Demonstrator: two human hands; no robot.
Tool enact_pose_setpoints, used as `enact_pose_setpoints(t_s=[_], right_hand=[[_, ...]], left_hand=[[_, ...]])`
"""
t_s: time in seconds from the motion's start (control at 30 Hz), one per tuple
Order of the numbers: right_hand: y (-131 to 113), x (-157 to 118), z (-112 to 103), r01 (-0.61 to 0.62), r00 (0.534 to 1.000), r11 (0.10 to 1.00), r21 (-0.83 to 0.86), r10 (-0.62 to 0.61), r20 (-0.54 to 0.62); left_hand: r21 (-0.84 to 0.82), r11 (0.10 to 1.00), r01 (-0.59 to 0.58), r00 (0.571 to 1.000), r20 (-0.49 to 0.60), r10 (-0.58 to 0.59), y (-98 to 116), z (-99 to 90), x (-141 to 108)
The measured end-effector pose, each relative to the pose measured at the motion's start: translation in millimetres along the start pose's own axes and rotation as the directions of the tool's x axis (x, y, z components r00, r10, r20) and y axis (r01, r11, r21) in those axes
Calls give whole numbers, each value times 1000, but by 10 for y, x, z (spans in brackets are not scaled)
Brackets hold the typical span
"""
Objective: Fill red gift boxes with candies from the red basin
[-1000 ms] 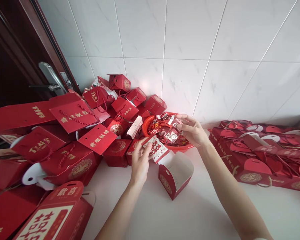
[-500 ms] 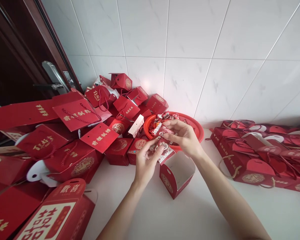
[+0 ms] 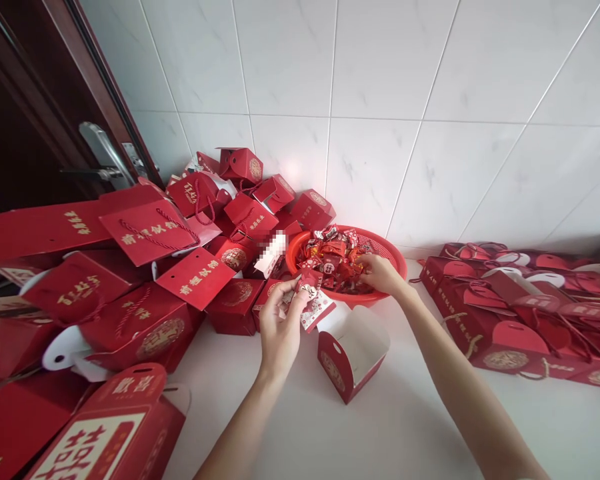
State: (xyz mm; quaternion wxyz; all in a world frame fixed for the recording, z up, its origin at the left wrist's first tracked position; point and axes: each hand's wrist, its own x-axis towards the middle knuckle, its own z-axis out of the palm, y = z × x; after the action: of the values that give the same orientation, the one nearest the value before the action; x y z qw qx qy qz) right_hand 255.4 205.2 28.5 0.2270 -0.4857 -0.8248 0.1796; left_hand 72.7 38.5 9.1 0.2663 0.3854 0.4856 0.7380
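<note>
My left hand (image 3: 280, 327) is closed around several wrapped candies (image 3: 314, 308) in red and white printed wrappers, just left of an open box. That small red gift box (image 3: 351, 360) stands on the white surface with its top open and its pale inside showing. Beyond it sits a red plastic basket (image 3: 395, 257) with many red wrapped candies (image 3: 336, 257) in it. My right hand (image 3: 380, 275) reaches over the basket's right side, fingers down among the candies. Its fingertips are partly hidden, so what they touch cannot be made out.
A heap of red gift boxes (image 3: 195, 277) with gold lettering and cord handles covers the left side. Several red boxes (image 3: 510, 333) stand in a row at the right. A tiled wall (image 3: 370, 133) rises behind, and a dark door with a metal handle (image 3: 103, 150) is at far left.
My right hand has moved away from the left one, rightward into the basket. The left hand has shifted slightly left and down, still holding candies.
</note>
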Motion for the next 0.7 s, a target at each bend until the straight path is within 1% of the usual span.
enact_pose_setpoints(t_s=[0.03, 0.1, 0.17, 0.23, 0.33, 0.43, 0.5, 0.6, 0.7], right_hand=[[-31, 20, 9, 30, 999, 999, -30, -29, 31], [-129, 71, 16, 118, 983, 985, -130, -97, 155], [-235, 135, 27, 201, 945, 951, -233, -126, 302], [-317, 201, 58, 245, 912, 926, -287, -119, 393], [-368, 264, 142, 249, 906, 924, -291, -116, 407], [-348, 280, 212, 235, 923, 931, -278, -124, 366], [-312, 282, 220, 216, 934, 947, -239, -129, 333], [-249, 292, 186, 168, 949, 977, -130, -124, 291], [-184, 302, 141, 96, 957, 994, 46, -105, 269]], left_hand=[[-5, 1000, 6, 1000, 2, -6, 0, 2, 0], [-15, 1000, 18, 1000, 10, -18, -1, 7, -2], [-14, 1000, 27, 1000, 13, -27, -6, 9, -4], [-5, 999, 32, 999, 9, -32, -14, 6, -5], [2, 999, 35, 999, 5, -35, -21, 1, -6], [5, 999, 41, 999, 7, -41, -11, 8, -9], [7, 999, 50, 999, 20, -50, 1, 17, -12], [2, 998, 59, 998, 35, -59, 14, 27, -17], [-6, 998, 59, 998, 34, -59, 14, 24, -18]])
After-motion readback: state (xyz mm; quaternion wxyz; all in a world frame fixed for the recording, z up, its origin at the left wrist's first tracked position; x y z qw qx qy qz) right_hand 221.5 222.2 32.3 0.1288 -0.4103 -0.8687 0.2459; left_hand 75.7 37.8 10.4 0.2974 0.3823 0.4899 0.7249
